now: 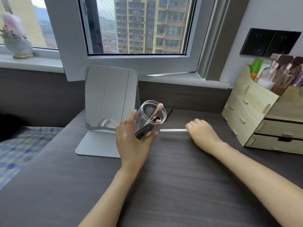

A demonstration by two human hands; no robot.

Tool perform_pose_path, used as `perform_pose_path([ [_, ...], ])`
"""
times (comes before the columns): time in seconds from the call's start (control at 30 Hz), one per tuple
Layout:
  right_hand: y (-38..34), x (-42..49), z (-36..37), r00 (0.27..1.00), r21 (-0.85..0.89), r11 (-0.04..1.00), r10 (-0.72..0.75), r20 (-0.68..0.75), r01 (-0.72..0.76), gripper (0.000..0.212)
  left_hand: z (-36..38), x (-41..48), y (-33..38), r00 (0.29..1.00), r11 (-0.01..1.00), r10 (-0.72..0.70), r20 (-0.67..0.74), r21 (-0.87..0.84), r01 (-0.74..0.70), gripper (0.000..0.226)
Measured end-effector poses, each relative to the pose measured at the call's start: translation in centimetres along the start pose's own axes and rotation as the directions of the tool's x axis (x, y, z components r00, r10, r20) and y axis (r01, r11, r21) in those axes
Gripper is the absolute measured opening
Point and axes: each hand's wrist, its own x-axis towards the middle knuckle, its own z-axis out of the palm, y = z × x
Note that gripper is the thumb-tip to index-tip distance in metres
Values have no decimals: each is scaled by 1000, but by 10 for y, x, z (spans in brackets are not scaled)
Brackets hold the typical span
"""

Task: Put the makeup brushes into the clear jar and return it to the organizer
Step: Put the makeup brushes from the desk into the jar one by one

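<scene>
My left hand grips the clear jar, tilted with its mouth toward the right and lifted off the dark desk. Inside it are a rose-gold brush with a pink tip and darker brushes. My right hand is closed on one end of a white-handled brush, which lies level just above the desk and points left toward the jar. Its bristle end is hidden in my hand. The wooden organizer stands at the right edge of the desk.
A standing mirror is just left of the jar on the desk. A dark phone lies behind the jar. Bottles fill the organizer's top compartments. An opened window sash overhangs the desk's back. A checked bed cover lies left.
</scene>
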Motion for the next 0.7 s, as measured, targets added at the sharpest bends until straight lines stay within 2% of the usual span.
perform_pose_path([
  [0.07,4,-11,-25,952,259,933,286,-111,-250,18,1,-1,-1,999,999,35,18,19,-36,87],
  [0.1,6,-16,-41,908,408,847,410,-91,-341,14,1,-1,-2,998,998,48,26,28,-49,87],
  [0.17,10,-29,-76,834,671,654,544,-97,-348,13,2,-1,-4,996,996,73,48,49,-76,86],
  [0.2,9,-36,-94,818,729,614,560,-132,-303,13,2,-1,-6,994,994,89,58,60,-93,86],
  [0.23,7,-42,-109,821,738,624,543,-174,-256,13,3,-2,-6,992,991,108,66,72,-113,86],
  [0.37,-13,-48,-137,885,544,821,372,-282,-172,14,5,-4,-8,972,969,208,107,110,-219,83],
  [0.43,-24,-40,-141,906,535,834,323,-274,-135,14,6,-5,-10,966,961,222,130,138,-239,83],
  [0.5,-32,-33,-144,913,600,790,328,-243,-124,13,5,-5,-13,968,961,208,137,154,-229,85],
  [0.6,-35,-26,-146,911,728,660,393,-124,-186,6,4,-2,-16,973,965,193,128,153,-211,87],
  [0.7,-35,-25,-153,867,818,542,485,-116,-193,5,5,-2,-16,978,973,172,116,135,-187,87],
])
